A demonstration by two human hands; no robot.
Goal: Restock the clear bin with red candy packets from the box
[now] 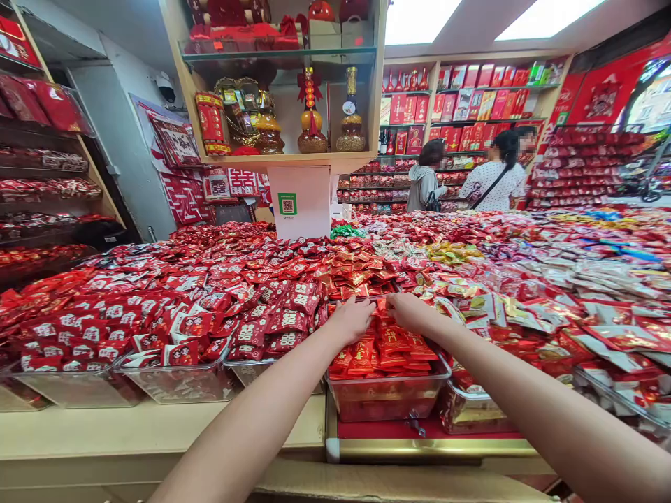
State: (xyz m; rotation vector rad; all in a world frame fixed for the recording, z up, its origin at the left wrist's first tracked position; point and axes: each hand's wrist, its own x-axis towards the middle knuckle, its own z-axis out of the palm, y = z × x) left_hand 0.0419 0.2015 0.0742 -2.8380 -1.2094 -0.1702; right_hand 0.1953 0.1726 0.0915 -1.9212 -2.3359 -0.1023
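The red packets (392, 342) before you look like glossy, crinkled plastic film; their bin (385, 399) is smooth, see-through plastic. Your pale surface (157, 429) looks smooth, the gold trim (435, 445) shiny like metal. Nearest you, the cardboard (388, 483) is matt; the upper shelf (283, 54), glossy glass.

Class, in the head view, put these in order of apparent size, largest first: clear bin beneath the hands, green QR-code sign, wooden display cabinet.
1. Wooden display cabinet
2. Clear bin, nearest of the three
3. Green QR-code sign
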